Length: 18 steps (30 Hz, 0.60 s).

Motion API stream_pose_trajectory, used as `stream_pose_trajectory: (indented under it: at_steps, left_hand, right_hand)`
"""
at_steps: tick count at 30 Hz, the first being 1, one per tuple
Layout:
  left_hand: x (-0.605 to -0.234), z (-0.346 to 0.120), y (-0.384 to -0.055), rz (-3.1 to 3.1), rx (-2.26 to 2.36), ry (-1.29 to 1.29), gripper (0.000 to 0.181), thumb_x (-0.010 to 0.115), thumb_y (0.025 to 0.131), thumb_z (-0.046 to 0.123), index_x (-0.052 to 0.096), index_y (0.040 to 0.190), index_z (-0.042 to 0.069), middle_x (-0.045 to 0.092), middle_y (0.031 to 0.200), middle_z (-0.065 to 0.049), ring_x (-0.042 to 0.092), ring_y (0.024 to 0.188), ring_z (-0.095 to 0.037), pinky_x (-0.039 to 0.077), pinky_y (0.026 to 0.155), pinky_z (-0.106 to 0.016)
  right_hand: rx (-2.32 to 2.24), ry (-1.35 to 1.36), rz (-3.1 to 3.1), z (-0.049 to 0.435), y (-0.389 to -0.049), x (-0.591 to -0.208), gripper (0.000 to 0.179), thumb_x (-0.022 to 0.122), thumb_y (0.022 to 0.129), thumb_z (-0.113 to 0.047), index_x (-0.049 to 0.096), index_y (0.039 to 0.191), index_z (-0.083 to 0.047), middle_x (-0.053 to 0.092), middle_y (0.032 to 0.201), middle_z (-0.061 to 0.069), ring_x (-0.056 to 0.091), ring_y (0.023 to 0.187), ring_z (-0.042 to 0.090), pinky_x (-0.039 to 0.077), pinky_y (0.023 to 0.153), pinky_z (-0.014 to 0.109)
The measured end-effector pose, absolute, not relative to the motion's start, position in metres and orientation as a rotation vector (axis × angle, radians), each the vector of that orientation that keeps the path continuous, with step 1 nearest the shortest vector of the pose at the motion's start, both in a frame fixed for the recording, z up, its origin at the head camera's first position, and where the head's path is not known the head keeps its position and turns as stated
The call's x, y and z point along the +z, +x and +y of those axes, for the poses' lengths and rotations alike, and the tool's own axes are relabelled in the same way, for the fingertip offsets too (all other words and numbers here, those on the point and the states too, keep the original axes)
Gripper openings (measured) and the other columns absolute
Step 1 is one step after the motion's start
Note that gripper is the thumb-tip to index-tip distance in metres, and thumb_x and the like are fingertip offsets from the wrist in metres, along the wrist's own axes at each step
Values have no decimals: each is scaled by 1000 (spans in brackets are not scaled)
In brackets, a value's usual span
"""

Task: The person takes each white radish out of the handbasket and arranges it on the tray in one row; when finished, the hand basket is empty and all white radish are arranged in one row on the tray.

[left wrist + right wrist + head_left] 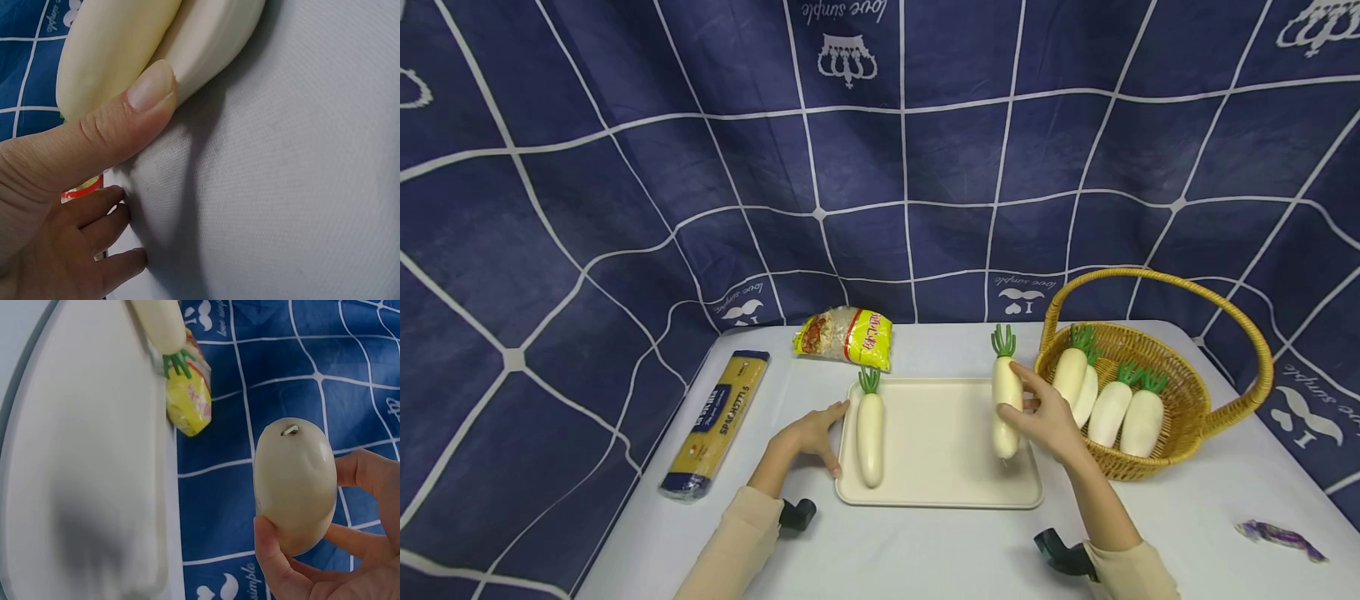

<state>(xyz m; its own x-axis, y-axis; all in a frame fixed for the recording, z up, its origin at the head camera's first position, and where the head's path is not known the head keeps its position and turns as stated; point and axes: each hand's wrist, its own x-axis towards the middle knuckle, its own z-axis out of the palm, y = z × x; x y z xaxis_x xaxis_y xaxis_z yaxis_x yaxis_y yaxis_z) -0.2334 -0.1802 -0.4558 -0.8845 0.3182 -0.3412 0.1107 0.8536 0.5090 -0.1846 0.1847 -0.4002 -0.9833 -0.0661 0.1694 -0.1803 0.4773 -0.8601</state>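
My right hand [1047, 417] grips a white radish [1006, 392] with green stem tops, held over the right part of a cream tray [940, 442]. In the right wrist view the root end of this radish [294, 481] faces the camera, between thumb and fingers. Another white radish [870, 437] lies lengthwise along the tray's left side. My left hand [808, 435] is at the tray's left edge, holding no radish. Its thumb [134, 112] touches the tray's rim [215, 47] in the left wrist view, while the other fingers rest loosely bent beside it.
At right stands a wicker basket [1191, 408] with a tall handle and several white radishes [1108, 412]. A yellow food bag [844, 336] lies behind the tray, a spaghetti pack [717, 423] to its left. A purple wrapped candy [1281, 537] lies front right. Blue curtain [865, 167] hangs behind.
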Motion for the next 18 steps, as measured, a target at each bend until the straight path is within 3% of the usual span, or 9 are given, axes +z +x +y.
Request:
stream_pose_trajectory:
  at_steps: [5,18]
  left_hand:
    - [-457,-180,-234,2608,679,315,121,93,44,15,30,147,5,28,151,-18,26,139,-35,24,114,-47]
    - [-458,-182,-235,2604,686,329,121,93,44,15,30,147,5,29,151,-18,27,138,-36,24,114,-47]
  right_hand:
    - [1558,226,-2611,178,-185,-404,68,67,80,-11,38,140,4,54,119,34,62,88,33,52,68,26]
    - [1572,261,-2598,163,-188,-412,67,69,79,-10,41,138,3,57,115,32,62,86,31,53,70,26]
